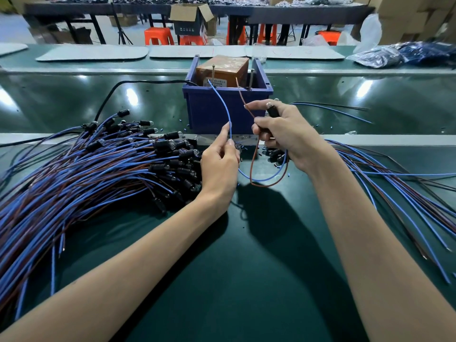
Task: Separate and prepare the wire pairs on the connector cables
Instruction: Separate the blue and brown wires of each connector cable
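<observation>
Right now, head view: one cable is being worked, mid-job. L hand (219, 164) is pinching the blue wire (223, 102) btwn thumb and finger, grip narrow. R hand (283, 137) is curling round the black connector (272, 111), w/ the brown wire (243, 95) running past its fingers, grip closed on the connector. Both wires are looping down under the hands, then rising well apart, tips reaching up to the bin (222, 112). So this pair is looking split already, w/ tip prep prob. not yet finished. Whether the tips are stripped is too small to tell. Big pile (98, 174) is lying on the counter (246, 267) to the left, right beside L hand. Smaller bunch (394, 174) is fanning out on the right. Can't tell which lot is done. If the big pile is the to-do stock, most of the job is waiting.
</observation>
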